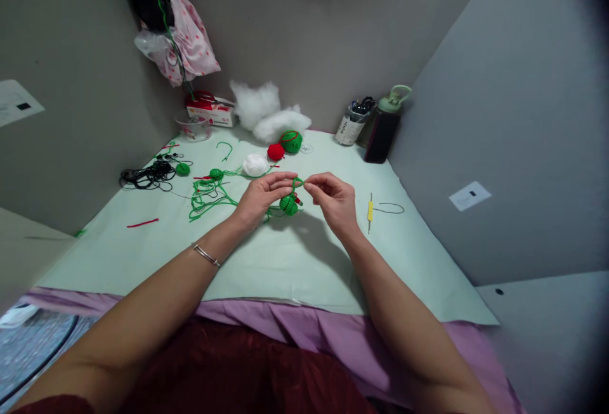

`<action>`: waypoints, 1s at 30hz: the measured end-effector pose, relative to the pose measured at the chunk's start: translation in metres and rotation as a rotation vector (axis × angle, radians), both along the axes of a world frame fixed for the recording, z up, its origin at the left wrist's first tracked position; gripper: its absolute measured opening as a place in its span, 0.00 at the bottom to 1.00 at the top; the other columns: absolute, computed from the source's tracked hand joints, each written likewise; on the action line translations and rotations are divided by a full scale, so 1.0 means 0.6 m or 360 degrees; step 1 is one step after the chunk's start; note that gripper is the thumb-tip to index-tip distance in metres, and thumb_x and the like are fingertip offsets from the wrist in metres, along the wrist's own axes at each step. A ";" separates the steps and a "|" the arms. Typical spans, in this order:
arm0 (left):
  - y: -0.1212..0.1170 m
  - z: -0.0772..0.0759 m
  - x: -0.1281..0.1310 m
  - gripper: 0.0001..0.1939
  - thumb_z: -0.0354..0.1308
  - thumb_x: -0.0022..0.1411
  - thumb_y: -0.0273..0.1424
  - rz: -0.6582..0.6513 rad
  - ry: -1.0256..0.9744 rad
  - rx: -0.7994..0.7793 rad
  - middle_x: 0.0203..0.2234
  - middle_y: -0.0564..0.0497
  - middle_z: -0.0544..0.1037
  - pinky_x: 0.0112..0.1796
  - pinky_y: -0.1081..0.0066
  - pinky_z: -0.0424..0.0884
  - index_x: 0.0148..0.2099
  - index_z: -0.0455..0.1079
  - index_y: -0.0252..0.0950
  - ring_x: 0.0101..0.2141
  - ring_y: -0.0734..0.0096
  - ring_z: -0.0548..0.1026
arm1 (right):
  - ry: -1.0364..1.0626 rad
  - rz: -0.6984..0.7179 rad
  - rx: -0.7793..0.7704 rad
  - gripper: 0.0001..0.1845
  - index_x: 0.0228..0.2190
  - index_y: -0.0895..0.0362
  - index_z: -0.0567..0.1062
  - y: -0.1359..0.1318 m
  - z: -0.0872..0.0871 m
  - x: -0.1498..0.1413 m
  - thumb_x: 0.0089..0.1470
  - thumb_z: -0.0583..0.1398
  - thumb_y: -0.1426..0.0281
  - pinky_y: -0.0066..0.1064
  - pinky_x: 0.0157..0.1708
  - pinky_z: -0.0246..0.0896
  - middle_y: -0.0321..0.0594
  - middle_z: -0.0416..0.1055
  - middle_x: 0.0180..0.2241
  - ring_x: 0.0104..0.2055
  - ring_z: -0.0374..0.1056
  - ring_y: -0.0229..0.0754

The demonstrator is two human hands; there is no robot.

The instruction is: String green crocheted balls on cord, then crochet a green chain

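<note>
My left hand (261,195) pinches a loop of green yarn (297,182) just above the table. From the other side, my right hand (333,200) has thumb and forefinger closed on the same green yarn. Beneath the fingers hangs a small green knitted ball (288,205), with a bit of red beside it. Green strands trail behind my left hand to a tangle of green yarn (209,201). To the right of my right hand lies a crochet hook with a yellow handle (370,211), next to a thin dark looped cord (392,207).
A white yarn ball (255,165), a red ball (275,151) and a green ball (291,141) sit behind my hands. White stuffing (280,123) lies at the back wall. Black cords (150,174) are at left. A dark bottle (383,129) and a pen cup (351,127) stand at back right.
</note>
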State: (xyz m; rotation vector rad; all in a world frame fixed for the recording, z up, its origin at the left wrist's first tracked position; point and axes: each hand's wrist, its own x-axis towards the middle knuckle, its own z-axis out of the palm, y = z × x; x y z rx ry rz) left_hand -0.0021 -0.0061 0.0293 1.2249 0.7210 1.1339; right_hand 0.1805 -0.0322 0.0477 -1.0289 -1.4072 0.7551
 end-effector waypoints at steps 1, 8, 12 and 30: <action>0.000 0.001 0.000 0.22 0.73 0.54 0.36 0.0007 -0.0004 -0.0005 0.46 0.43 0.85 0.54 0.58 0.73 0.51 0.80 0.36 0.47 0.58 0.81 | -0.0010 -0.0008 -0.0002 0.09 0.29 0.54 0.81 0.000 0.000 0.000 0.52 0.69 0.62 0.29 0.24 0.65 0.35 0.75 0.30 0.24 0.62 0.33; -0.001 0.002 0.000 0.21 0.73 0.55 0.35 0.0019 -0.0010 -0.0014 0.46 0.42 0.85 0.53 0.59 0.74 0.51 0.80 0.36 0.48 0.58 0.81 | -0.0067 -0.0005 0.0043 0.08 0.31 0.53 0.81 -0.002 -0.003 0.001 0.55 0.68 0.61 0.30 0.25 0.65 0.36 0.74 0.31 0.26 0.63 0.35; -0.001 0.003 0.000 0.22 0.73 0.54 0.35 0.0018 -0.0010 -0.0026 0.46 0.42 0.85 0.53 0.59 0.73 0.51 0.80 0.36 0.47 0.58 0.81 | -0.0123 -0.0017 0.0095 0.07 0.32 0.53 0.81 -0.002 -0.006 0.002 0.57 0.67 0.63 0.31 0.27 0.63 0.36 0.73 0.32 0.27 0.63 0.35; 0.002 -0.001 0.001 0.22 0.74 0.53 0.34 -0.0001 -0.0042 -0.0027 0.46 0.42 0.85 0.55 0.59 0.73 0.51 0.80 0.35 0.51 0.56 0.80 | -0.0793 -0.0181 0.0499 0.10 0.35 0.51 0.81 -0.011 -0.017 -0.004 0.66 0.60 0.66 0.33 0.32 0.60 0.40 0.74 0.33 0.29 0.67 0.39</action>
